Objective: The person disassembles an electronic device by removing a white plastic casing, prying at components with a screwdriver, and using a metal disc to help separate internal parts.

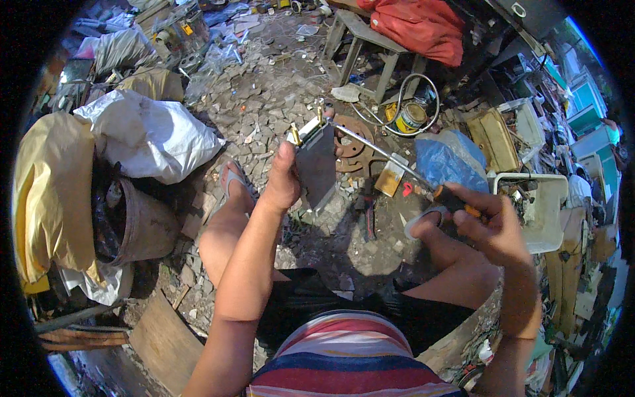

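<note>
My left hand point(284, 178) is closed around a flat grey metal part point(316, 169) with a white strip and brass-coloured terminals along its upper edge. In my right hand point(493, 228) is a screwdriver point(390, 156), gripped by its dark and orange handle. Its long shiny shaft slants up to the left, and the tip is at the top right corner of the metal part. From this view I cannot tell whether the tip sits in a screw. My left fingertips are mostly hidden behind the part.
Between my feet lie a hammer point(369, 215) and a rusty round metal plate point(354, 142). A blue plastic bag point(450, 162) and a pale plastic bin point(549, 228) are at the right. White sacks point(159, 135) and a bucket point(151, 221) stand left. A wooden stool point(367, 33) is farther off.
</note>
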The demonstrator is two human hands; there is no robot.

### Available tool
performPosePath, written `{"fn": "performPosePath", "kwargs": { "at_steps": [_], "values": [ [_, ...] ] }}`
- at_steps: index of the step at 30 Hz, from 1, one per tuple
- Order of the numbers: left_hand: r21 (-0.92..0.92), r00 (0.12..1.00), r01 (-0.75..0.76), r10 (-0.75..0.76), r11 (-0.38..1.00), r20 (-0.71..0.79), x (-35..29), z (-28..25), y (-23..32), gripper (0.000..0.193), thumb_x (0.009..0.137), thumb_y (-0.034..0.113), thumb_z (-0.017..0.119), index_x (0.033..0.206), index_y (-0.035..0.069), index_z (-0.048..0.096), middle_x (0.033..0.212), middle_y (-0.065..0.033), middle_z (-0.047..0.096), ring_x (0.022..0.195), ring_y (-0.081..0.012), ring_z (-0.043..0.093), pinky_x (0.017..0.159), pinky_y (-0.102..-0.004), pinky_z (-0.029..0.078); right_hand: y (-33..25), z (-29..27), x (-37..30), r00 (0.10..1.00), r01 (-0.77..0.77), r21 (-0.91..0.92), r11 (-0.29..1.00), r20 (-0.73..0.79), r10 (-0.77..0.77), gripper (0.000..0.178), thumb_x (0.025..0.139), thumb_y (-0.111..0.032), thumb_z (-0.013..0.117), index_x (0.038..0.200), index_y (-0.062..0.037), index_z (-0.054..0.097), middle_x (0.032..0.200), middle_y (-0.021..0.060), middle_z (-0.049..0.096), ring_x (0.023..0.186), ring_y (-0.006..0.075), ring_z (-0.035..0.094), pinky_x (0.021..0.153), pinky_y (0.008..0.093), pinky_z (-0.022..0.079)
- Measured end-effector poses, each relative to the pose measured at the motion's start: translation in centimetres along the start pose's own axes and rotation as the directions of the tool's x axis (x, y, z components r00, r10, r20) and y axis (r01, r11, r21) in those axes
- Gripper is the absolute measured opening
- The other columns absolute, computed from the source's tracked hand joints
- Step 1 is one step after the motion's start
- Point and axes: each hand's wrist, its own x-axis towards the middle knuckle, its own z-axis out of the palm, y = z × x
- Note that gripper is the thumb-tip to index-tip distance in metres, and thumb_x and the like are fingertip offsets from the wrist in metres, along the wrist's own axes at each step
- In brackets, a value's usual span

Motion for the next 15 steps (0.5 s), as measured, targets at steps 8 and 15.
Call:
{"fn": "performPosePath", "kwargs": {
  "at_steps": [8,15],
  "values": [
    [0.045,0.999,-0.007,0.006,0.999,0.037,0.1,0.2,-0.9,0.111,0.066,0.085,0.045,0.140,0.003,0.033,0.109,-0.0091,0.058,0.093,-0.0221,0.058,0.085,-0.0342,0.046,-2.8,-2.2,-0.1,0.956,0.285,-0.663,0.692,0.141,-0.259,0.045,0.085,-0.016,0.060,0.129,-0.0094,0.054,0.092,0.0071,0.065,0.064,0.0139,0.056,0.059,0.0258,0.046],
    [0.086,0.989,0.146,-0.147,0.986,0.015,-0.7,0.0,-1.9,0.103,0.072,0.085,0.036,0.133,0.002,0.042,0.116,-0.0130,0.059,0.100,-0.0249,0.061,0.087,-0.0372,0.048,-6.7,-2.3,0.3,0.755,0.359,-0.917,0.176,0.174,-0.632,0.065,0.065,-0.005,0.065,0.129,-0.0139,0.054,0.095,0.0101,0.060,0.068,0.0192,0.054,0.060,0.0279,0.045]
  ]
}}
